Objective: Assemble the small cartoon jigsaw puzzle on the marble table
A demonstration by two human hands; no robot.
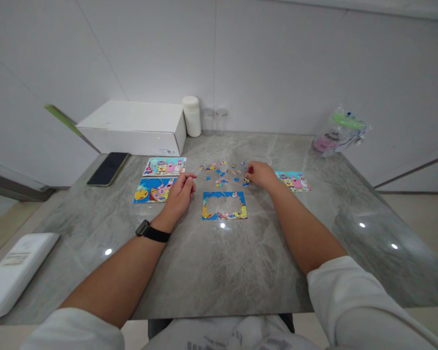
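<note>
In the head view, a jigsaw frame (224, 217) lies on the table with its border filled in and a bare middle. Behind it are several loose puzzle pieces (222, 174), mostly blue, yellow and pink. My right hand (261, 174) is at the right edge of these pieces, fingers pinched at a small puzzle piece (246, 180) that they partly cover. My left hand (181, 193) rests beside the blue picture card (151, 190) and overlaps its right side. Its index finger is stretched out, the other fingers loosely bent, with nothing visible in them.
Another picture card (165, 166) lies behind the blue one; a third card (298, 182) is partly behind my right wrist. A phone (108, 169), white box (131, 119), white bottle (191, 116), two glass jars (214, 122), bagged cup (337, 133) and white device (18, 272) stand around the table.
</note>
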